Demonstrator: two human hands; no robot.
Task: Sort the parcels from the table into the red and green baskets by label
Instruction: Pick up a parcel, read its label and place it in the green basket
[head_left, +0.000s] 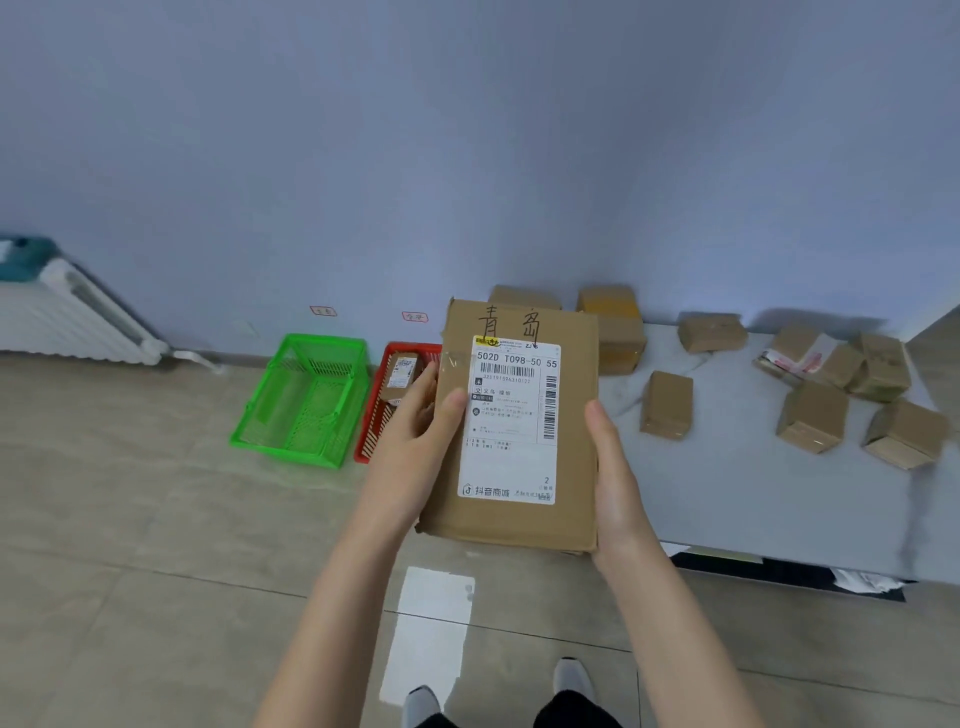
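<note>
— Off the table's (727, 493) near left corner, out over the floor: what is being held up?

— One flat parcel (574, 467), brown cardboard, face towards the camera. It has a white shipping label down its middle and two handwritten characters above that. The left hand (415, 431) grips its left edge, thumb pressed onto the front beside the label. The other fingers are tucked behind the cardboard, out of sight. The right hand (613, 467) grips the right edge the same way, with the thumb along the front and the fingers hidden behind.

— Can the label be read?

— Only the big line, 502D T098-50 55, and the barcodes. The small print is too blurred.

— And the baskets?

— Both sit on the floor left of the table, by the wall. The green basket (322, 340) is the farther one from the table, and its inside is just a blur of mesh. The red basket (371, 431) stands between it and the table. The held parcel and the left hand cover its right part (only a strip shows). A small parcel (401, 371) with a label lies in it. Two wall tags (415, 316) hang above the baskets, their writing unreadable.

— What's on the table itself?

— Brown boxes (812, 415), scattered. One stack (613, 332) at the table's back left corner is half hidden behind the held parcel. The table's right end is cut off by the frame.
</note>
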